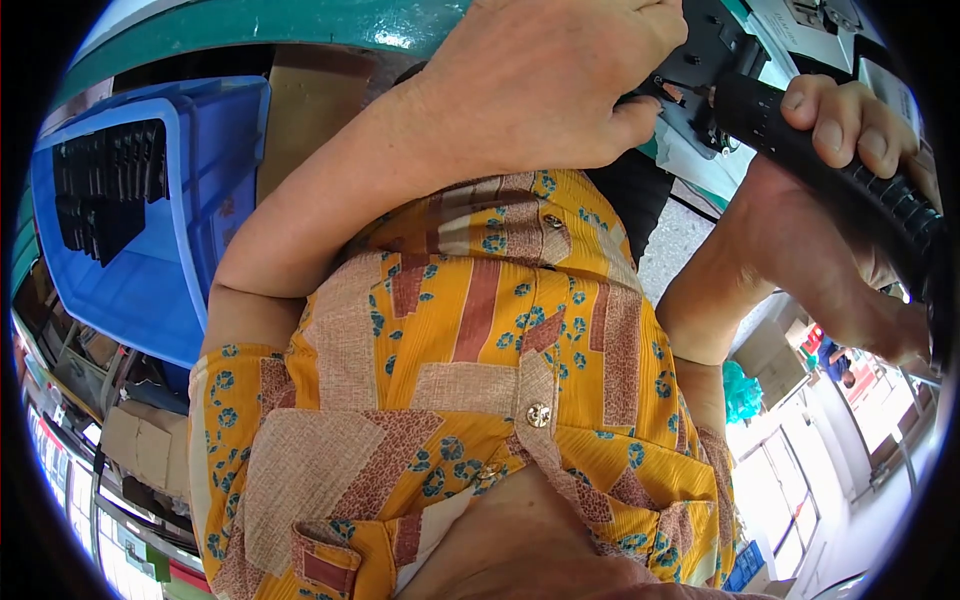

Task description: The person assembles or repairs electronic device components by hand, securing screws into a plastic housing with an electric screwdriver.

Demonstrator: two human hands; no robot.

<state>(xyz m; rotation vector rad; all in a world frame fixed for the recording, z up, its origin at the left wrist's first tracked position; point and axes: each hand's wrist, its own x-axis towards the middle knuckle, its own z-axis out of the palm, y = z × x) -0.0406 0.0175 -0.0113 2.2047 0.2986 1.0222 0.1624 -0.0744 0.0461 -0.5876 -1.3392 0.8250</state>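
My right hand (850, 150) wraps round a black electric screwdriver (765, 112). Its thin bit points left, toward a black plastic part (705, 45) at the upper right. At the near edge of that part, my left hand (560, 75) is closed, with thumb and fingers curled at its left side. The back of this hand hides most of the grip and some of the part. A small copper-coloured piece (672, 90) shows close to the bit's end, beside my left thumb.
A blue plastic bin (150, 290) with several black parts (115, 165) stands at the left. A teal table edge (330, 28) runs along the top. White sheets (690, 160) lie beneath the black part. Cardboard boxes (145, 445) stand at the lower left.
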